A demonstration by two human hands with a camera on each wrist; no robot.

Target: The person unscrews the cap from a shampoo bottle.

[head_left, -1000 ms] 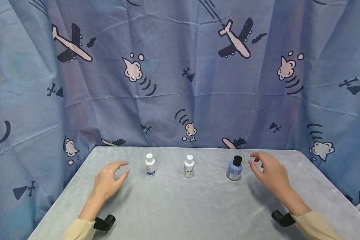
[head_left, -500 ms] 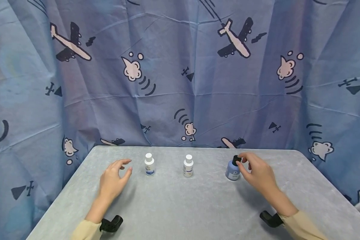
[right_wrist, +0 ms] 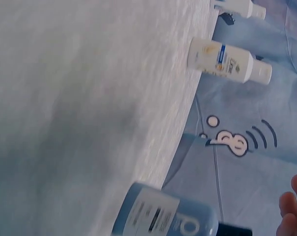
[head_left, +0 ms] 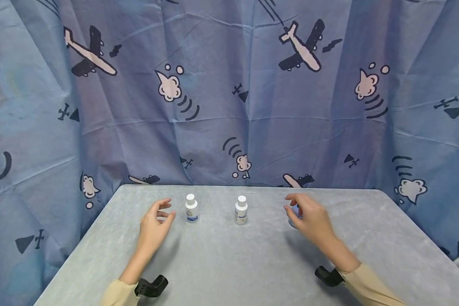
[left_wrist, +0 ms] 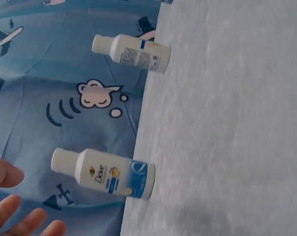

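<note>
Both hands reach toward upright bottles on the worktop.
Right hand cups the blue bottle, grip unclear; left hand, fingers loose and empty, nears the white bottle.

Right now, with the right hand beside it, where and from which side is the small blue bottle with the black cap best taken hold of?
Probably round its body, from the right. The small blue bottle with the black cap stands upright on the grey table, its body wider than the cap, and the right hand is already on that side. The white-capped bottle to its left stands well apart.
</note>
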